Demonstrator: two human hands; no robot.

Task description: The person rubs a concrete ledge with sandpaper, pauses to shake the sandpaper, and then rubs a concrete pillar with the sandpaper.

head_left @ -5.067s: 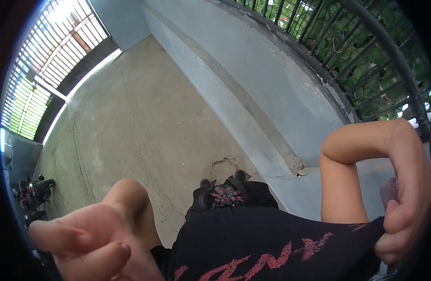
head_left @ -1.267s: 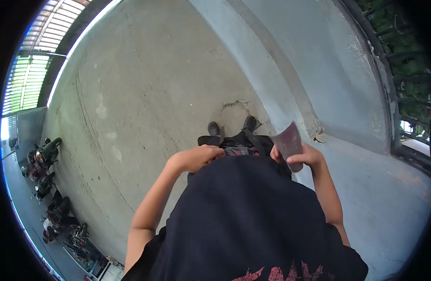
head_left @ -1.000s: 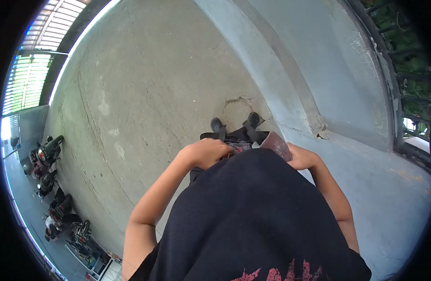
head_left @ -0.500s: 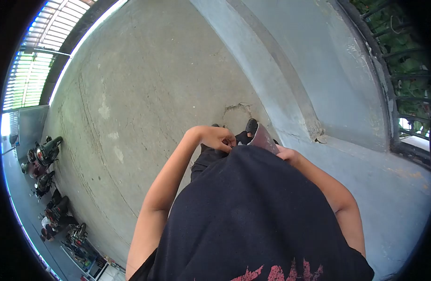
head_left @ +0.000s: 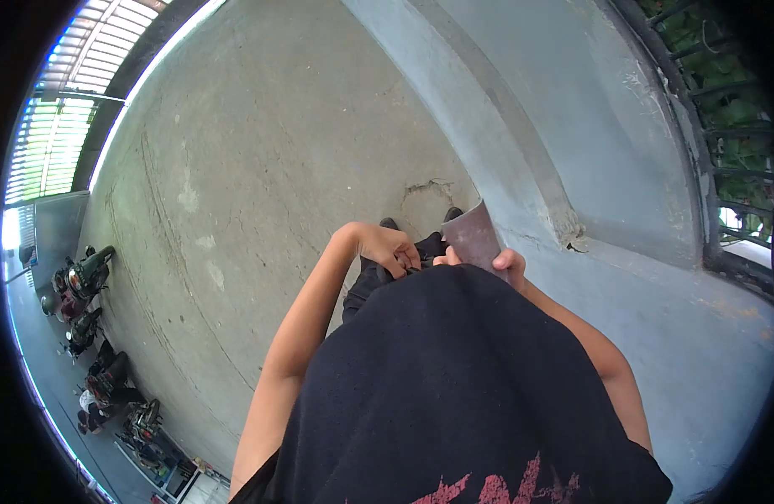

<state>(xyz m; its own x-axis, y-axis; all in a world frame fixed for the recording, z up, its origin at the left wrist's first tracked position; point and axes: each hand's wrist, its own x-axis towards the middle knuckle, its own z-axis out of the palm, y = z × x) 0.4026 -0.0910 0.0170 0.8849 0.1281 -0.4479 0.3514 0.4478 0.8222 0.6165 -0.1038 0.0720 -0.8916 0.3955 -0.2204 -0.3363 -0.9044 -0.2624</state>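
Observation:
At the front of the dark shirt point(head_left: 454, 378), my right hand point(head_left: 511, 267) grips a maroon-brown sheet of sandpaper point(head_left: 475, 233). The thumb lies on the near face, and fingertips show at the sheet's left edge. The sheet stands up slightly curved from the hand. Beside it, my left hand point(head_left: 393, 250) is closed at the waist against the black trousers point(head_left: 366, 286). Its fingers curl round something dark that I cannot make out. Two dark shoes point(head_left: 452, 213) show on the floor beyond the hands.
A blue-grey wall point(head_left: 589, 151) with a ledge runs along the right, with a barred window point(head_left: 731, 143) and foliage behind it. Concrete floor point(head_left: 261, 151) with a cracked patch lies ahead. Parked motorcycles point(head_left: 89, 273) and a person point(head_left: 93, 412) are at far left.
My right hand has raised the sandpaper and turned it, so more of its face and my thumb show. My left hand has stayed near the waist with only a slight shift.

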